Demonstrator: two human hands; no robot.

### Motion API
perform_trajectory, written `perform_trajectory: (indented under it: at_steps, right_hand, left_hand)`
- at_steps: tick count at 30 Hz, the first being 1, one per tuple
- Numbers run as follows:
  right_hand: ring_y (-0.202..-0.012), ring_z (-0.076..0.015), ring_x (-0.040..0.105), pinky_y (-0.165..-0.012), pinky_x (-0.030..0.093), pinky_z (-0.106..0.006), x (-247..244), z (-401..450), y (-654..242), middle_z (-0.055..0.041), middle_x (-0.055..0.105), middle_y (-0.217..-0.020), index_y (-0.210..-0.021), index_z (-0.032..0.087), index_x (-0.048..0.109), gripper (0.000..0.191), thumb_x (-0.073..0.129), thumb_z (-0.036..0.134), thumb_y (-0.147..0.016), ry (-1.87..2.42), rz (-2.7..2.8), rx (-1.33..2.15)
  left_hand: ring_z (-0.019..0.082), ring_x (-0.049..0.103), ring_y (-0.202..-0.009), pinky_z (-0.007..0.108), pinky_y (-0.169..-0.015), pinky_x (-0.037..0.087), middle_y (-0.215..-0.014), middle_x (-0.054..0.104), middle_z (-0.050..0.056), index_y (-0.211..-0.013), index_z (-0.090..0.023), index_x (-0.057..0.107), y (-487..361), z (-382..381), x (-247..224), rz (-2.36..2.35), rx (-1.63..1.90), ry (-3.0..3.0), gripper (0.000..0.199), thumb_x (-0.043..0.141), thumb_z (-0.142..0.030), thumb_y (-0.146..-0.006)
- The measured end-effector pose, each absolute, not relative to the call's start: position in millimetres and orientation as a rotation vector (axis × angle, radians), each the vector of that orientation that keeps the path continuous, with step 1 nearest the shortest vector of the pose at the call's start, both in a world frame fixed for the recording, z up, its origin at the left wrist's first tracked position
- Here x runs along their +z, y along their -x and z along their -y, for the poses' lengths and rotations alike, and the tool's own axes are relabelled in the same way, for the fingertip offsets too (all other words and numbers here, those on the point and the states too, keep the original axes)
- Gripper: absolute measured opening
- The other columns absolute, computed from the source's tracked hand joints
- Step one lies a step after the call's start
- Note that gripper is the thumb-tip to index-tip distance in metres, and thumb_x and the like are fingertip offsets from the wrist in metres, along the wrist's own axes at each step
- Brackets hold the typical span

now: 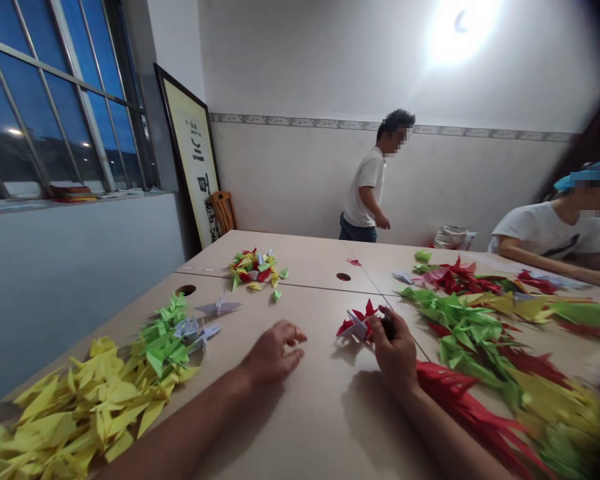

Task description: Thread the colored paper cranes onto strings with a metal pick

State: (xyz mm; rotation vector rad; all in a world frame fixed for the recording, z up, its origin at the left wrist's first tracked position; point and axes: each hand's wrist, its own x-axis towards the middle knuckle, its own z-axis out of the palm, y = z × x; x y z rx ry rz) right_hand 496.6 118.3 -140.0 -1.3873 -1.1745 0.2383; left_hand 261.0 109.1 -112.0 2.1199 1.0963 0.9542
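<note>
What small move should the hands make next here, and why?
Probably the left hand should reach across to steady the red and white paper cranes. It lies empty on the table, close to them, while the right hand is working at the cranes alone, so a second hand looks useful.

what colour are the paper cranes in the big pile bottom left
Yellow, clearest in the head view: the paper cranes.

Dark item [389, 327] in the right hand [394, 357] — mostly hidden, unclear
</note>
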Motion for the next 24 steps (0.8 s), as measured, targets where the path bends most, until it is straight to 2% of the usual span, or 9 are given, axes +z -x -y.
perform_trajectory:
  at_steps: [2, 4, 6, 8, 11, 17, 20, 24]
  right_hand:
    - [-0.070, -0.0186, 0.059, -0.065, 0.047, -0.031, -141.1, -113.7, -489.7, -0.0072, 0.063, -0.083, -0.110, 0.013, 0.052, 0.043, 0.046, 0.041, -0.078, 1.338, 1.296, 0.241]
    - [-0.076, -0.0201, 0.061, -0.069, 0.047, -0.032, -141.8, -109.4, -483.4, -0.0073, 0.065, -0.089, -0.104, 0.016, 0.057, 0.036, 0.049, 0.039, -0.077, 1.283, 1.448, 0.270]
    - [-0.081, -0.0217, 0.061, -0.073, 0.046, -0.033, -141.8, -106.6, -478.9, -0.0060, 0.066, -0.090, -0.098, 0.019, 0.062, 0.031, 0.053, 0.037, -0.074, 1.234, 1.585, 0.297]
    - [-0.086, -0.0234, 0.060, -0.076, 0.045, -0.035, -141.5, -106.0, -476.9, -0.0059, 0.067, -0.092, -0.096, 0.020, 0.064, 0.028, 0.054, 0.035, -0.074, 1.216, 1.652, 0.297]
    - [-0.088, -0.0253, 0.060, -0.077, 0.044, -0.037, -141.8, -108.1, -478.7, -0.0077, 0.067, -0.094, -0.096, 0.019, 0.064, 0.028, 0.050, 0.034, -0.078, 1.247, 1.645, 0.264]
    - [-0.079, -0.0227, 0.062, -0.069, 0.046, -0.033, -144.7, -110.0, -483.2, -0.0073, 0.068, -0.087, -0.095, 0.017, 0.064, 0.028, 0.046, 0.034, -0.080, 1.297, 1.656, 0.254]
    - [-0.080, -0.0226, 0.062, -0.071, 0.045, -0.034, -143.8, -107.2, -480.2, -0.0069, 0.067, -0.087, -0.095, 0.018, 0.063, 0.027, 0.049, 0.034, -0.078, 1.305, 1.686, 0.255]
    - [-0.082, -0.0238, 0.061, -0.072, 0.045, -0.034, -139.2, -104.1, -475.6, -0.0084, 0.067, -0.090, -0.098, 0.017, 0.062, 0.031, 0.053, 0.036, -0.075, 1.303, 1.698, 0.265]
  left_hand:
    - [0.019, 0.051, -0.090, 0.030, -0.083, 0.039, -0.094, 0.056, 0.007, -0.091, -0.019, 0.062, -240.7, -120.7, -89.3, -1.305, 0.969, -2.337, 0.024, 0.051, -0.018, -0.070]
    - [0.022, 0.047, -0.099, 0.034, -0.091, 0.033, -0.102, 0.055, 0.009, -0.099, -0.020, 0.061, -215.4, -135.1, -69.0, -1.722, 0.823, -2.436, 0.031, 0.052, -0.019, -0.069]
    - [0.029, 0.044, -0.103, 0.041, -0.088, 0.034, -0.108, 0.053, 0.011, -0.104, -0.022, 0.059, -189.8, -147.9, -55.5, -2.134, 0.543, -2.370, 0.037, 0.055, -0.024, -0.067]
    - [0.034, 0.044, -0.105, 0.044, -0.082, 0.036, -0.111, 0.053, 0.013, -0.105, -0.023, 0.058, -168.7, -156.4, -50.0, -2.348, 0.264, -2.268, 0.040, 0.058, -0.030, -0.065]
    - [0.035, 0.049, -0.100, 0.042, -0.076, 0.039, -0.108, 0.058, 0.014, -0.100, -0.023, 0.061, -150.1, -161.7, -52.6, -2.367, 0.082, -2.221, 0.037, 0.060, -0.028, -0.064]
    - [0.029, 0.057, -0.089, 0.034, -0.073, 0.040, -0.093, 0.066, 0.010, -0.087, -0.022, 0.064, -143.1, -168.9, -67.3, -2.287, 0.079, -2.268, 0.024, 0.057, -0.027, -0.065]
    - [0.027, 0.056, -0.093, 0.033, -0.074, 0.039, -0.101, 0.063, 0.011, -0.101, -0.023, 0.058, -144.3, -174.9, -73.2, -2.285, 0.136, -2.273, 0.034, 0.054, -0.025, -0.067]
    - [0.025, 0.055, -0.094, 0.030, -0.075, 0.039, -0.104, 0.062, 0.009, -0.116, -0.026, 0.047, -145.5, -181.9, -79.6, -2.217, 0.210, -2.274, 0.057, 0.059, -0.019, -0.060]
